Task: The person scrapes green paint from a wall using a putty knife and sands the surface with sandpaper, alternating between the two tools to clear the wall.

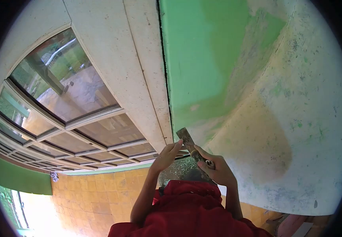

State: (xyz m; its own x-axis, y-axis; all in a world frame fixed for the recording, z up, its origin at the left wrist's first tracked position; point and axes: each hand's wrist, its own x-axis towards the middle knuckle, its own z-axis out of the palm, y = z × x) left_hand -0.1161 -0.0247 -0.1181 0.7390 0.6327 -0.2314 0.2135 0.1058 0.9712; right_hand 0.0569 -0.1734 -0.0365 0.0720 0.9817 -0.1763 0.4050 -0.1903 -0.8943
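My right hand (220,170) is closed around the dark handle of a paint scraper (185,138), whose handle end shows a pale ring. The scraper's flat blade is smudged and points up and away from me, near the lower corner of the green wall. My left hand (167,157) is beside the blade with its fingers stretched out. One fingertip touches the blade's left edge; other fingers reach partly behind the scraper, and their tips are hidden.
Ahead is a green wall (198,51) beside a pale, patchy, scraped wall (309,118) with a damp-looking area. A white-framed window (66,128) with several panes stands left. Below are orange floor tiles (92,193) and a dark speckled surface (177,170) under my hands.
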